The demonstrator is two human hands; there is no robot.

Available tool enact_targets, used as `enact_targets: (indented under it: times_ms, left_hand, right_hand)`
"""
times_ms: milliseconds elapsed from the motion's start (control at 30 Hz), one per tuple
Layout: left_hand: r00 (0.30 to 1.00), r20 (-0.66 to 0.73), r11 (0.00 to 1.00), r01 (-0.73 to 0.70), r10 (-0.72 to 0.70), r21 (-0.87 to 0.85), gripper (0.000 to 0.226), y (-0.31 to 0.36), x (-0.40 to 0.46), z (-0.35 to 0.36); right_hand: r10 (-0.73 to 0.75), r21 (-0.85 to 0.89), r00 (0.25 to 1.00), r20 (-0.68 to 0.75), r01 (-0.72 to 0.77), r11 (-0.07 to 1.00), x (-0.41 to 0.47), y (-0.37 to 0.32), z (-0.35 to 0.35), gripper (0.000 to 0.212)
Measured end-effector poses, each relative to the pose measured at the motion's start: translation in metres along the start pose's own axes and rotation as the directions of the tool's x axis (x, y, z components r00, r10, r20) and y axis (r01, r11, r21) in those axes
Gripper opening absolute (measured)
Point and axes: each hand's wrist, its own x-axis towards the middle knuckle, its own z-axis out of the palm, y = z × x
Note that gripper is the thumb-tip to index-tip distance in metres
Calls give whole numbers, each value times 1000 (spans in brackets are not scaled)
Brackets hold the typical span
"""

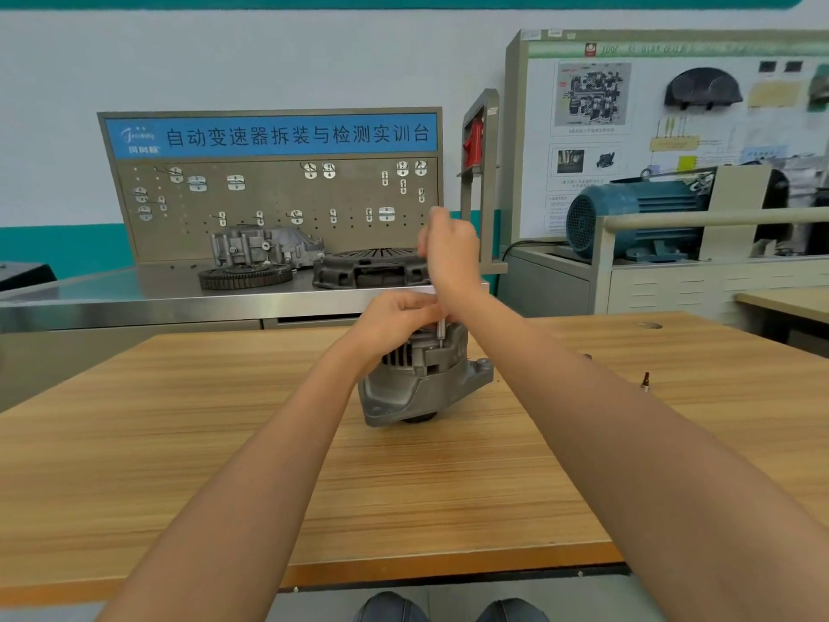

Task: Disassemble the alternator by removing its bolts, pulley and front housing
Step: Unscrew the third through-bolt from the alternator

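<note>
Hands point(403, 321) hide the alternator point(421, 379) top; tool handle blurred.

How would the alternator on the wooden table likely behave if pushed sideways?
The alternator looks like cast metal, so probably heavy for its size. It stands on a narrow dark base, so it may tip or rock rather than slide; the left hand steadying its top suggests that.

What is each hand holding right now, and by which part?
The right hand grips the top of an upright tool whose metal shaft runs down into the alternator. The left hand holds the alternator's top, by the shaft.
</note>
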Motion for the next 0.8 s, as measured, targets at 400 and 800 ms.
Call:
enact_targets:
  times_ms: [400, 800]
  left_hand:
    - [995, -97, 1000, 15, -13, 22, 22, 2, 1, 5]
    - [1000, -21, 1000, 17, -18, -15, 13, 4, -1, 4]
  right_hand:
    - [-374, -515, 927, 2, 322, 794, -8, 21, 1, 24]
    - [216, 327, 976, 22, -211, 921, 8, -4, -1, 50]
